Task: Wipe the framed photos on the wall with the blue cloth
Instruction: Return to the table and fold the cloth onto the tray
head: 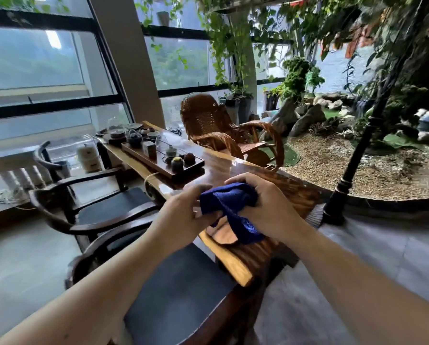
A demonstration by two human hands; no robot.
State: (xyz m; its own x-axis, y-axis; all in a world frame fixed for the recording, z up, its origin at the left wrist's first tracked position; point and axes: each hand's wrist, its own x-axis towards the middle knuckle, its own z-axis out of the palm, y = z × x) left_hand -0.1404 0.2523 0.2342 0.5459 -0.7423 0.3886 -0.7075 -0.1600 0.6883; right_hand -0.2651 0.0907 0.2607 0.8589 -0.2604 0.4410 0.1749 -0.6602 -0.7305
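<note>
A dark blue cloth (231,207) is bunched between both my hands above the near end of a long glossy wooden table (236,170). My left hand (183,215) pinches its left edge with fingers and thumb. My right hand (265,207) is closed over its right side, and a loose end of the cloth hangs down below that hand. No framed photos or wall with pictures appear in this view.
A tea tray (163,160) with pots and cups sits further along the table. Two dark wooden armchairs (96,202) stand at the left, one directly below my arms. A wicker rocking chair (223,130), a black lamp post (345,185) and a gravel indoor garden (345,160) lie to the right.
</note>
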